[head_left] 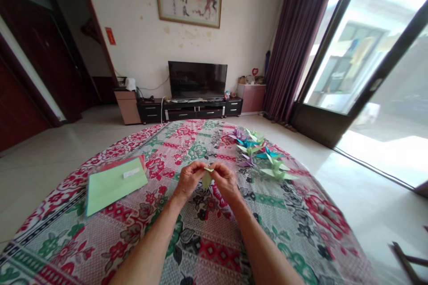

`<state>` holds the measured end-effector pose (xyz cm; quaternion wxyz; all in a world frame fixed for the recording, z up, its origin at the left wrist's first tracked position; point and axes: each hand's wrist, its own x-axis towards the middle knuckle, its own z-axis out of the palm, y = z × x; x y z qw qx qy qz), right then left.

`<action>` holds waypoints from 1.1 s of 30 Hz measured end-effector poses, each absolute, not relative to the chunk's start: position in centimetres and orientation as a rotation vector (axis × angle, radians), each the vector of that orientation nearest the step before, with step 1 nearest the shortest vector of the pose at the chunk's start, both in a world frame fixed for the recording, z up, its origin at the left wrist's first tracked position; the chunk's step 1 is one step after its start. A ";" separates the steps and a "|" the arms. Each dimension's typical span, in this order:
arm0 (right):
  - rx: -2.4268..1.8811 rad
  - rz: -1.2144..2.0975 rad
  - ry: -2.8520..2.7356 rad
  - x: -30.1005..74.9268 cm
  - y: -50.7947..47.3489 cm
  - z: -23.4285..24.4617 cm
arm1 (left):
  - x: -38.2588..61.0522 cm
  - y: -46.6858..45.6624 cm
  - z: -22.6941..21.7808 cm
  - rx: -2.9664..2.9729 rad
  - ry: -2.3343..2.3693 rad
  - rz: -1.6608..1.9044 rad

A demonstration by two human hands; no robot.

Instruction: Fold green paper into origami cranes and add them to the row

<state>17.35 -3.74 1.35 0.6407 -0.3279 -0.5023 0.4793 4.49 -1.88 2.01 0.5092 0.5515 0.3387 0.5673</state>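
Left hand (189, 179) and right hand (224, 180) meet above the middle of the patterned cloth (214, 231), fingertips pinched shut on a small folded green paper (207, 177) held between them. A paper stack (113, 182) lies on the cloth to the left; folded paper figures (259, 153) lie far right, well apart from the hands.
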 end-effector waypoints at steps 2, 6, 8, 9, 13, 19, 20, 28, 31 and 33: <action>-0.779 1.104 -1.143 17.4 -3.9 1.4 | 4.5 -1.9 2.0 1.312 0.802 1.352; -0.810 1.112 -1.130 17.5 -3.8 1.3 | 4.4 -1.9 2.0 1.311 0.770 1.321; -0.817 1.102 -1.131 17.4 -3.7 1.2 | 4.3 -1.9 2.0 1.337 0.782 1.309; -0.824 1.094 -1.133 17.4 -3.6 1.1 | 4.3 -1.9 2.0 1.351 0.795 1.308; -0.870 1.053 -1.131 17.0 -3.8 1.2 | 4.5 -2.0 1.9 1.389 0.826 1.355; -0.893 1.152 -1.034 16.9 -4.4 1.5 | 4.6 -1.7 1.4 1.421 0.878 1.352; -0.889 1.178 -1.013 17.0 -4.4 1.5 | 4.5 -1.7 1.3 1.453 0.896 1.361; -0.844 1.257 -1.007 17.2 -4.1 1.1 | 4.3 -1.5 1.5 1.600 0.942 1.429; -0.772 1.267 -0.986 17.1 -4.0 1.2 | 4.3 -1.4 1.4 1.455 0.935 1.372; -0.742 1.251 -0.983 17.0 -4.1 1.3 | 4.2 -1.3 1.3 1.397 0.936 1.341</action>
